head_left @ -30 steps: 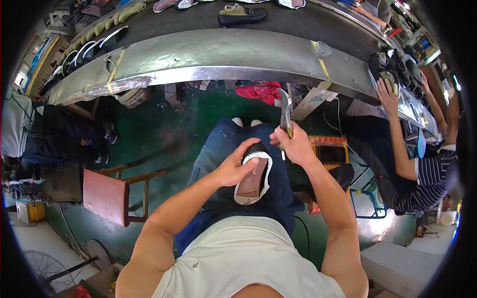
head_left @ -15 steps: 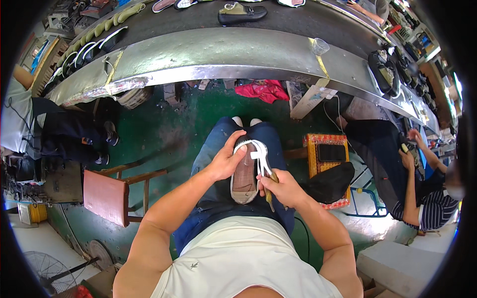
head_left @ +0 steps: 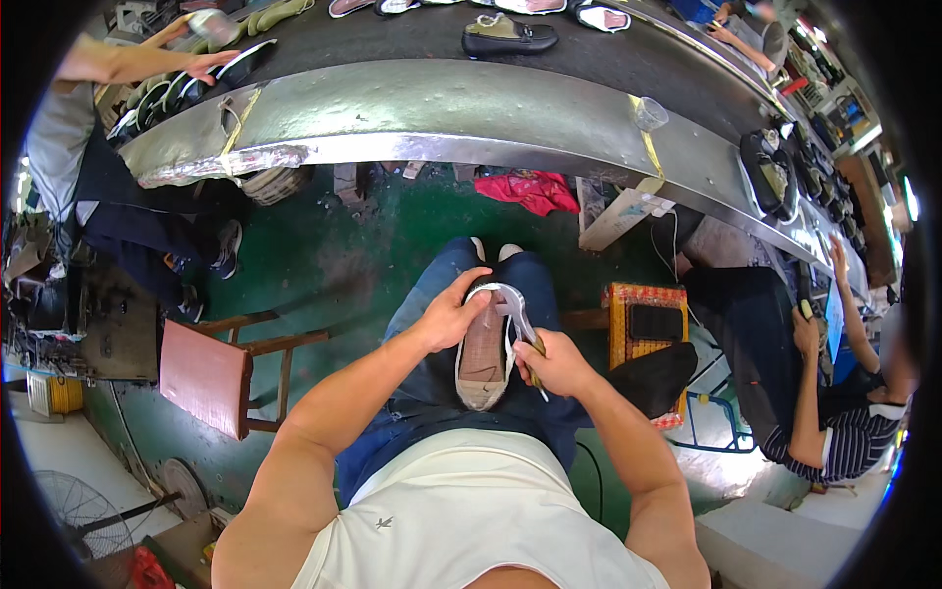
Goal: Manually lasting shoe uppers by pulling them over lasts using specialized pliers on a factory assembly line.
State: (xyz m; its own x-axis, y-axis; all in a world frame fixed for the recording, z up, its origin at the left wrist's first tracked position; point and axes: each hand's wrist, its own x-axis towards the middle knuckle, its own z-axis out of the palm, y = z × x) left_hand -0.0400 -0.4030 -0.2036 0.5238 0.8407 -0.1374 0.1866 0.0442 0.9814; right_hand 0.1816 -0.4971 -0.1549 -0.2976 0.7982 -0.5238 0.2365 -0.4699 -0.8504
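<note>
Two hands, one shoe (head_left: 481, 346) and one metal hand tool (head_left: 521, 310) are gathered over the person's lap. The left hand (head_left: 451, 319) grasps the shoe by the left side of its far end, the thumb lying over the white rim and the other fingers reaching round the outside. The right hand (head_left: 551, 363) is clenched around the tool's handle, and its curved silver head runs forward from those fingers to the far right rim; whether it touches the shoe there cannot be told. The shoe lies between the two sets of fingers, brown inner face up, its beige end pointing back past them toward the person. Well beyond the fingertips are one red cloth (head_left: 530, 192) and, farther still, one black-and-olive loafer (head_left: 508, 41). One brown-topped stool (head_left: 204, 373) stands well left of the left fingers; one yellow seat (head_left: 619, 339), bearing one dark slab (head_left: 655, 322), is right of the right fingers.
</note>
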